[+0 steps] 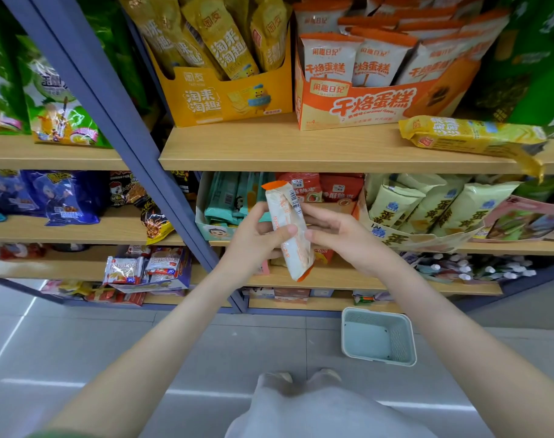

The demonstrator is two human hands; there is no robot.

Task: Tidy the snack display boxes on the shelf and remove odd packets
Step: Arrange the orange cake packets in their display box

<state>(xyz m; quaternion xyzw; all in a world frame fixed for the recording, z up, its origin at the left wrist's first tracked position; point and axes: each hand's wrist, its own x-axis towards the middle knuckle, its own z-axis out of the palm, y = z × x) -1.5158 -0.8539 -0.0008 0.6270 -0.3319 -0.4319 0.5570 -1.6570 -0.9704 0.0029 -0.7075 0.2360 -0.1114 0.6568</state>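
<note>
A white packet with orange ends stands nearly upright in front of the middle shelf, its barcode facing me. My left hand grips its left side with the thumb across the front. My right hand holds its right edge. On the upper shelf stands an orange display box filled with matching white-and-orange packets, beside a yellow display box of yellow packets. A loose yellow packet lies flat on the shelf board, right of the orange box.
A teal display box and a pale green one sit on the middle shelf behind my hands. A light blue basket stands on the tiled floor at the shelf's foot. A blue upright post splits the shelving.
</note>
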